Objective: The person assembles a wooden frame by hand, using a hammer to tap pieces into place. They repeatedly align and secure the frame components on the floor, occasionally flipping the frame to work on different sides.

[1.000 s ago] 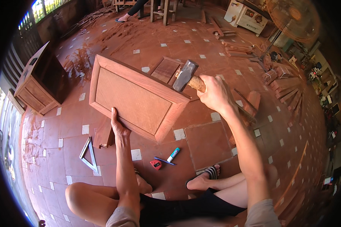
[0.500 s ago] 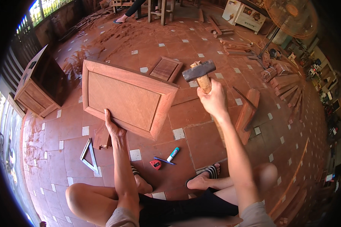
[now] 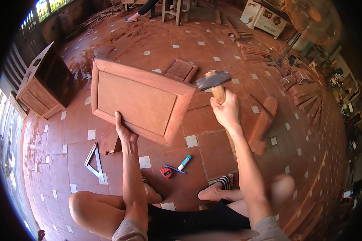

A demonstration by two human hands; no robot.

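My left hand [image 3: 126,130] grips the lower edge of a framed wooden panel [image 3: 134,100], thumb on its front face and the other fingers hidden behind. The panel is tilted and held up off the floor. In my right hand [image 3: 228,110] is a hammer [image 3: 214,81], gripped by its wooden handle close below the dark metal head. The head is raised just right of the panel's upper right corner, with a small gap between them. A smaller wooden panel [image 3: 181,70] lies on the floor behind, partly covered by the held one.
Between my feet lie a red tape measure [image 3: 165,173], a blue pen [image 3: 175,169] and a turquoise-and-white tube [image 3: 184,162]. A metal square [image 3: 95,164] rests left, near a wood block [image 3: 110,141]. A wooden cabinet [image 3: 42,86] stands far left; timber [image 3: 264,124] lies right. Someone's foot [image 3: 131,18] shows far back.
In the picture, the panel has shifted slightly right and up, and its right corner is nearer the hammer head. The hammer sits a little lower. Both grips stay the same.
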